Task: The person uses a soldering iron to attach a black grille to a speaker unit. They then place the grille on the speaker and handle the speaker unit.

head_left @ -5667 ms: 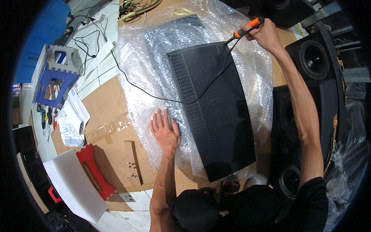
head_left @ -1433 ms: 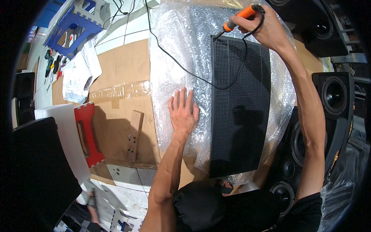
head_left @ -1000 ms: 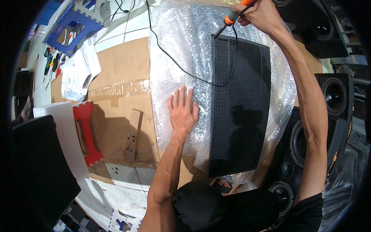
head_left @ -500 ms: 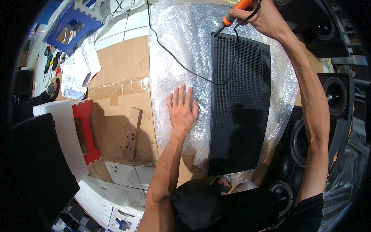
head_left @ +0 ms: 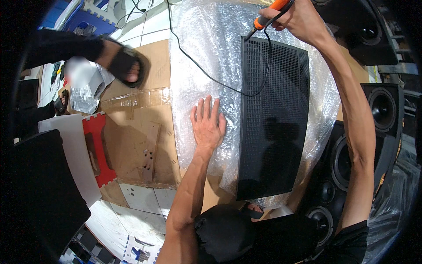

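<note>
Floor's all cardboard (head_left: 132, 145) and bubble wrap (head_left: 202, 53); our left hand (head_left: 207, 125) lies flat and open beside the speaker grille (head_left: 272, 132), right hand (head_left: 299, 20) grips the soldering iron (head_left: 268, 15) at its top corner, rest looks untouched.

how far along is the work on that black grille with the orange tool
Done: the black grille lies flat on bubble wrap over cardboard. In hand: the right hand holds the orange-handled corded tool, its tip at the grille's far left corner, while the left hand presses flat on the wrap beside it. Left: no finished marks show along the other edges, so progress there can't be judged.
</note>
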`<state>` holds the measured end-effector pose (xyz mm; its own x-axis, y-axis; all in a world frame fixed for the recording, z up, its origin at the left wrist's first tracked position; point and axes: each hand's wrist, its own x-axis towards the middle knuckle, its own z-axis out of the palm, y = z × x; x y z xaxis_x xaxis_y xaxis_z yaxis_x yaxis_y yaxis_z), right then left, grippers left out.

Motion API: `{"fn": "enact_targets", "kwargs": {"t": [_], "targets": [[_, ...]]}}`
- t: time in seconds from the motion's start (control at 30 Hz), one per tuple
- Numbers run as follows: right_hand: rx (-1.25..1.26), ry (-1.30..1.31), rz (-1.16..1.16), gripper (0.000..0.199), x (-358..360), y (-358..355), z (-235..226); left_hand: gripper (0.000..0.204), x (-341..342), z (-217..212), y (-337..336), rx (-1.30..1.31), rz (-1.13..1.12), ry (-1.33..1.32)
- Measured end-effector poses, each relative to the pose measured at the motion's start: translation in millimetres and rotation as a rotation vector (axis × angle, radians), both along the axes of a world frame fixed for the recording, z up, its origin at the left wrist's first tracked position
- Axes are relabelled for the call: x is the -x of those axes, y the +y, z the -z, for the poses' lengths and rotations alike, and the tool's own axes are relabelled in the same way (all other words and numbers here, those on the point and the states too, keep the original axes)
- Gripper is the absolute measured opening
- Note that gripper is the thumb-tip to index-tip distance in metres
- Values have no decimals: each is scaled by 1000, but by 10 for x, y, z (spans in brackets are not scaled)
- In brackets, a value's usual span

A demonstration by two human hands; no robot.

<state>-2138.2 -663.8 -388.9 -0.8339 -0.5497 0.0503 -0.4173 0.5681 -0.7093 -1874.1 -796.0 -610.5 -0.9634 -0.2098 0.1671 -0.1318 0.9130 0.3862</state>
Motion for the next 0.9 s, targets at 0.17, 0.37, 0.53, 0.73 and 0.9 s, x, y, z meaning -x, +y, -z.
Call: {"fn": "enact_targets", "kwargs": {"t": [0.17,0.37,0.53,0.73,0.9], "targets": [[55,33,-81,21,58,46,14,44,35,0,10,0,20,-8],[147,-47,139,26,123,182,-35,44,56,-10,30,-11,25,11],[110,-49,118,27,-58,126,-162,44,38,-4,37,0,10,5],[125,-64,114,27,9,94,-23,45,50,-9,40,-1,9,7],[-54,197,-41,20,-39,118,63,45,57,-21,49,0,10,-6]]}}
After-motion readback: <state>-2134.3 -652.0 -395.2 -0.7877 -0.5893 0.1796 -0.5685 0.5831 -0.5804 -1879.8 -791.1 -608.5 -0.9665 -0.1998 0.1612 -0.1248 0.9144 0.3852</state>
